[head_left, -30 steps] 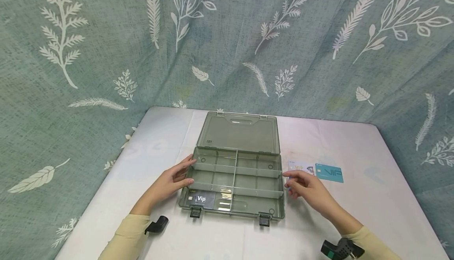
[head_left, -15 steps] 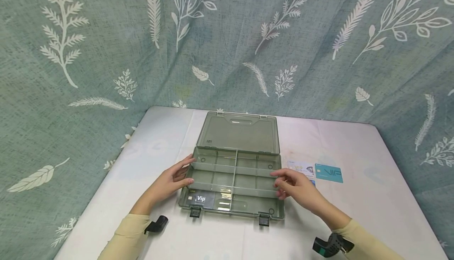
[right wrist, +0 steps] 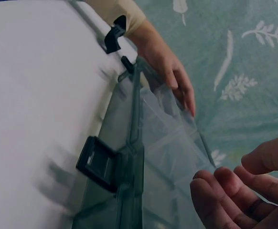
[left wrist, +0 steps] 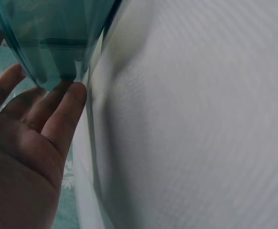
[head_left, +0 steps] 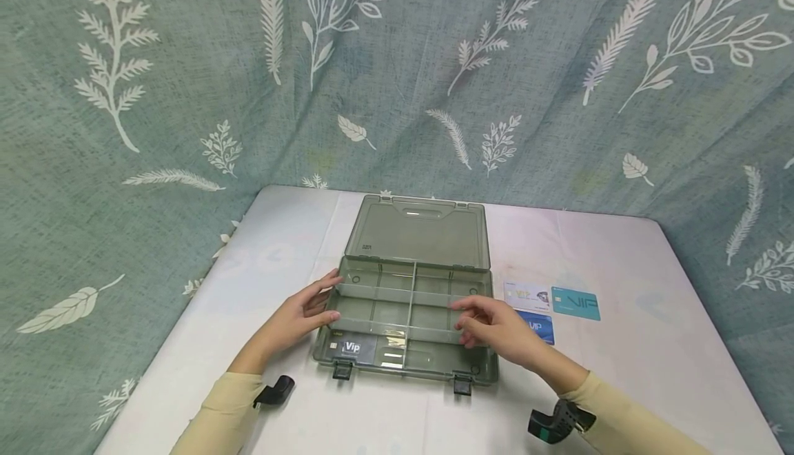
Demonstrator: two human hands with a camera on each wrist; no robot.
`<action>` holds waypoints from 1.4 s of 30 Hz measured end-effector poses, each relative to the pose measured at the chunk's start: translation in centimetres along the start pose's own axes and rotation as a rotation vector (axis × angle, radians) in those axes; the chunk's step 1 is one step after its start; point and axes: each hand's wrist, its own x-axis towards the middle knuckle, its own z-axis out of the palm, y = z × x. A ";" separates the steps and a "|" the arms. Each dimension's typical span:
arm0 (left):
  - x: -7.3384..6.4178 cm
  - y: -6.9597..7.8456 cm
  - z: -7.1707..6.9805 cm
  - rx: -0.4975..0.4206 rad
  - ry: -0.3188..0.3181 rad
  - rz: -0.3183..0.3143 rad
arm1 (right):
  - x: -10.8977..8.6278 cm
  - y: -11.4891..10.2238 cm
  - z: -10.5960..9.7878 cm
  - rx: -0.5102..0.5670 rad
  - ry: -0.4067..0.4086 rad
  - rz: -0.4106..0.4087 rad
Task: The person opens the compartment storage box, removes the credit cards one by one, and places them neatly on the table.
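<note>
A smoky grey-green plastic organizer box (head_left: 389, 313) lies on the table with its lid (head_left: 417, 238) folded back. Thin dividers split it into several compartments, and a dark Vip card (head_left: 364, 349) lies in the front left one. My left hand (head_left: 291, 322) touches the box's left side, its thumb at the rim; the left wrist view shows fingers (left wrist: 69, 107) against the clear wall. Over the right half hovers my right hand (head_left: 496, 329), fingers loosely bent. In the right wrist view nothing shows between those fingertips (right wrist: 203, 183).
Right of the box lie a white VIP card (head_left: 524, 295), a blue VIP card (head_left: 541, 328) and a teal VIP card (head_left: 575, 303). Two dark latches, one a front right latch (head_left: 462, 386), stick out toward me. A patterned cloth (head_left: 397, 96) hangs behind the white table (head_left: 595, 248).
My right hand has moved left from beside the box's right edge to over its right compartments, uncovering the blue card. The left hand and the box have stayed in place.
</note>
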 end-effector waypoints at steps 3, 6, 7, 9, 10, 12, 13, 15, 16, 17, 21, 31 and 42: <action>0.1 -0.1 0.1 -0.006 -0.004 -0.006 | 0.4 -0.1 0.5 0.003 -0.021 -0.013; 0.1 -0.1 0.1 -0.005 -0.007 -0.014 | 0.9 -0.3 1.1 0.016 -0.047 -0.023; 0.1 -0.1 0.1 -0.003 -0.006 -0.015 | 1.1 -0.4 1.2 0.020 -0.055 -0.026; 0.0 -0.1 0.0 0.002 -0.006 -0.015 | 1.5 -0.5 1.6 0.021 -0.067 -0.033; 0.0 -0.1 0.0 0.004 -0.006 -0.014 | 1.7 -0.6 1.8 0.019 -0.072 -0.037; 0.0 -0.2 0.0 0.007 -0.006 -0.009 | 2.0 -0.8 2.1 0.008 -0.079 -0.045; 0.1 -0.2 0.0 0.006 -0.007 -0.005 | 2.2 -0.8 2.2 -0.002 -0.081 -0.049; 0.1 -0.3 0.0 0.007 -0.011 0.000 | 2.5 -1.0 2.5 -0.017 -0.088 -0.051; 0.1 -0.3 0.0 0.007 -0.011 -0.002 | 2.6 -1.1 2.6 -0.021 -0.092 -0.051; 0.1 -0.2 0.0 0.006 -0.010 -0.007 | 2.7 -1.1 2.7 -0.024 -0.097 -0.050; 0.1 -0.2 -0.1 0.007 -0.011 -0.012 | 3.1 -1.6 3.4 -0.033 -0.114 -0.062; 0.0 -0.3 0.1 0.013 -0.009 -0.008 | 4.0 -2.4 4.9 -0.095 -0.147 -0.109; 0.1 -0.4 0.1 0.008 0.000 -0.007 | 5.1 -3.2 7.0 0.086 -0.281 -0.039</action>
